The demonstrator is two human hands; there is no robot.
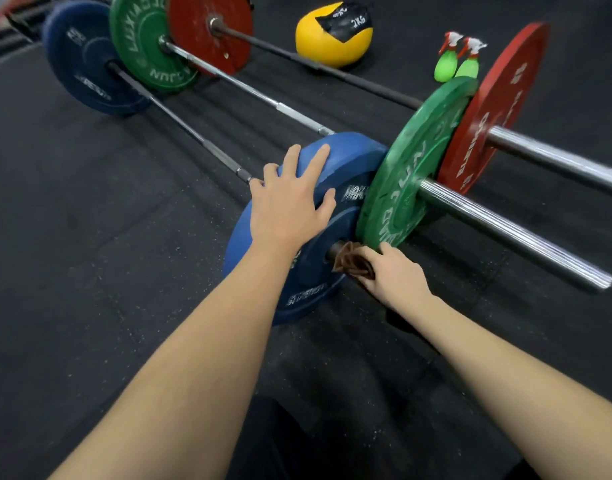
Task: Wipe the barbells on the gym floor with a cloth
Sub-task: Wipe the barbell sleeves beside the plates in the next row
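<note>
left hand (290, 206) on blue plate (353, 154) | right hand (398, 271) grips cloth (349, 261) | speckled black floor (89, 237)

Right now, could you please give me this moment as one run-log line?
left hand: rests on blue plate | right hand: grips brown cloth on bar end | step: wiping

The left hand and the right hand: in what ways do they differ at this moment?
The left hand lies flat, fingers spread, on the near blue plate; the right hand is curled round a brown cloth. The left hand sits high on the plate's rim; the right hand is lower, by the plate's hub. Both are at the near end of the same barbell.
</note>
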